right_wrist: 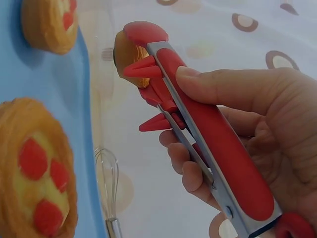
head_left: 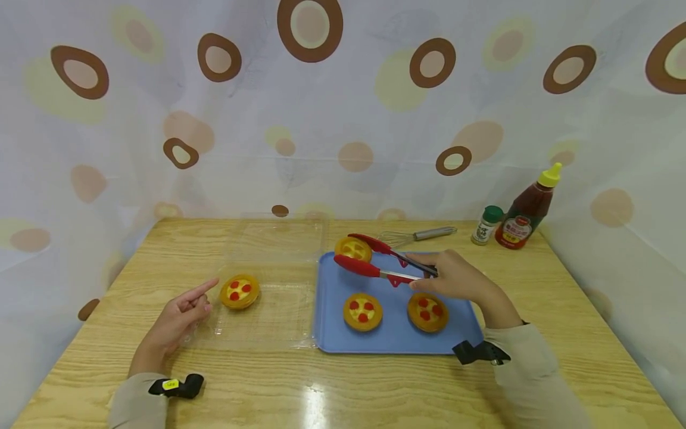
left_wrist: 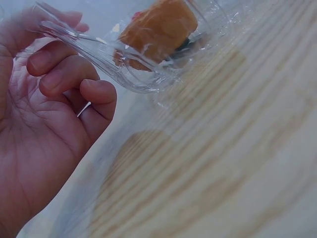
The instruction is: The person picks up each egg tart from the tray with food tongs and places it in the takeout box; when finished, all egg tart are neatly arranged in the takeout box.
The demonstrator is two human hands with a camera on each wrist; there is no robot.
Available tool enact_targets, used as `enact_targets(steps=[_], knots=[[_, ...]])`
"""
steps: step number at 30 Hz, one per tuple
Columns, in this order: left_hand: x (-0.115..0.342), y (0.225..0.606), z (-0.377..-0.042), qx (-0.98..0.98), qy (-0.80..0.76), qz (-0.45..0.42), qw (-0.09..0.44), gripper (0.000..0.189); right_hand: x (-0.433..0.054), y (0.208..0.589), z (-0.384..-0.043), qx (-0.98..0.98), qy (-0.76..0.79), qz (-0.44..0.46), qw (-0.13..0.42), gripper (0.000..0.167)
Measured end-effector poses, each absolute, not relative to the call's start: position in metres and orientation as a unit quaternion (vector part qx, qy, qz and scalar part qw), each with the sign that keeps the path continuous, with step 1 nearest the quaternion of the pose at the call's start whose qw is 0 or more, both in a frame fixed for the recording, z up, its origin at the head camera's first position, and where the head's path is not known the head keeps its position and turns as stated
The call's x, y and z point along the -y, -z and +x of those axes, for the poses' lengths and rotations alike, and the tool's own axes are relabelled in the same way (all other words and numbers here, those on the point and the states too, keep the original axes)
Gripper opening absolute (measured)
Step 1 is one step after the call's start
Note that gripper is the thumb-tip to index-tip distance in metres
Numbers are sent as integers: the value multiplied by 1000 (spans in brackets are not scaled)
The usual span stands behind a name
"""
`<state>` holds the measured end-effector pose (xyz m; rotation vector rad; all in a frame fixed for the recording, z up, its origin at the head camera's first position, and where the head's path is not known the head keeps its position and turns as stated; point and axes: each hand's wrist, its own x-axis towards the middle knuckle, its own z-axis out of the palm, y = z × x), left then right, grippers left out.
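- Your right hand [head_left: 455, 277], right of centre in the head view, grips the red-tipped tongs [head_left: 360, 266], thumb on one arm and fingers round the other.
- The tongs pinch a tart [head_left: 352, 246] at the upper left of the blue tray [head_left: 396, 344]; in the right wrist view you see its side between the red tips.
- Your left hand [head_left: 179, 319], at the lower left, holds the near-left edge of the clear plastic container [head_left: 284, 316], index finger stretched towards the tart inside [head_left: 239, 292].
- Your hands are well apart, the container and tray between them.
- On the tray's lower half lie two tarts with red dots, one near the middle of the frame [head_left: 362, 312], one beneath your right hand [head_left: 427, 313].
- Behind the tray, a whisk [head_left: 435, 232] lies on the wooden table [head_left: 257, 393].
- At the right stand a green-capped shaker [head_left: 484, 229] and a yellow-capped sauce bottle [head_left: 524, 217], side by side.
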<state>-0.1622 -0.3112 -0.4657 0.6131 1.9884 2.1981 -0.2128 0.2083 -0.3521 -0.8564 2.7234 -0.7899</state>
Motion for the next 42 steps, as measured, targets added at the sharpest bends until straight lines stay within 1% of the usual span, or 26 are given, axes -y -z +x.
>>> enact_targets(steps=[7,10,17,27,42], knots=[[312,465,-161,-657,-725,198,57,51,-188,339,-212,-898,263,-347,62,58],[312,465,-162,-657,-725,199,57,51,-176,335,-209,-891,264,-365,60,58],[311,463,-163,-657,-722,208,57,51,-146,331,-205,-882,247,-392,86,59],[314,464,-161,-660,-721,207,50,51,-112,339,-207,-865,229,-432,112,57],[311,465,-164,-627,-743,227,58,52,-83,347,-214,-872,179,-428,156,57]])
